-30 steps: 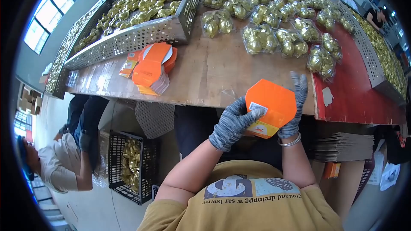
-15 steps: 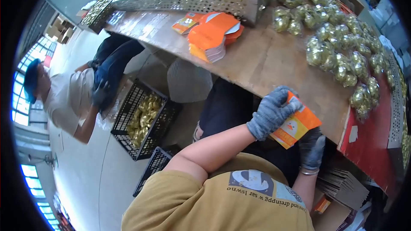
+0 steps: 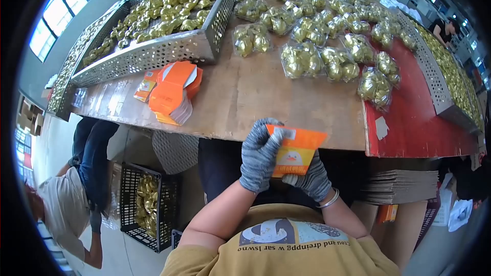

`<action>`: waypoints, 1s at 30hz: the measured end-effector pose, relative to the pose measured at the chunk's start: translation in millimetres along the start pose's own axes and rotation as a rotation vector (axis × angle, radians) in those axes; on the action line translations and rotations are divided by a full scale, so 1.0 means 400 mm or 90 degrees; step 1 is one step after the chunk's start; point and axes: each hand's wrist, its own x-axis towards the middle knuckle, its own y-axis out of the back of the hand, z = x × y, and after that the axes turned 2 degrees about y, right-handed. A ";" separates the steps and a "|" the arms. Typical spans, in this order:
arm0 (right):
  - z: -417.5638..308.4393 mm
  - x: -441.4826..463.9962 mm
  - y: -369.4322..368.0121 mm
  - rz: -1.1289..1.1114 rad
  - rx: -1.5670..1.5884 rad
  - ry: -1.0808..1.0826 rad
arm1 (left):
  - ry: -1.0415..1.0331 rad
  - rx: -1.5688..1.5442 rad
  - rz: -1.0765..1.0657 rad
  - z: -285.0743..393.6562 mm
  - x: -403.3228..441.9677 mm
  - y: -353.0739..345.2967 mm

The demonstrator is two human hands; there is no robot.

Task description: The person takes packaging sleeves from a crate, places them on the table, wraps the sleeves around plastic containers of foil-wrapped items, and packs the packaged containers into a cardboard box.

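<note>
The left hand [image 3: 259,156], thumb and fingers closed, pinches the orange card [image 3: 295,156] at its 9 o'clock edge. The right hand [image 3: 313,178] meets its 5 o'clock side, its closure partly hidden; the orange stack [image 3: 171,94] lies on the counter [image 3: 261,92] toward 10 o'clock.

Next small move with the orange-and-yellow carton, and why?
I'd probably ease the carton open with the right hand: the left hand pinches its upper left, the right sits by its lower right, and the orange top flares wider than the yellow front.
</note>
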 end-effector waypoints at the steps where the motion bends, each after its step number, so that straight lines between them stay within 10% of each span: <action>1: 0.000 0.002 -0.002 0.028 0.028 -0.014 | 0.023 -0.027 0.014 -0.003 0.010 0.003; 14: -0.038 0.054 -0.015 0.120 0.271 -0.210 | 0.192 -0.105 0.001 -0.047 0.117 0.066; 23: -0.108 0.027 0.151 -0.014 -0.197 -0.127 | 0.146 -0.058 -0.002 -0.031 0.096 0.049; 26: -0.047 0.048 0.394 0.343 0.022 0.117 | 0.175 -0.090 0.001 -0.019 0.108 0.067; 30: -0.078 0.106 0.653 0.581 -0.490 -0.009 | 0.198 -0.062 -0.003 -0.028 0.095 0.056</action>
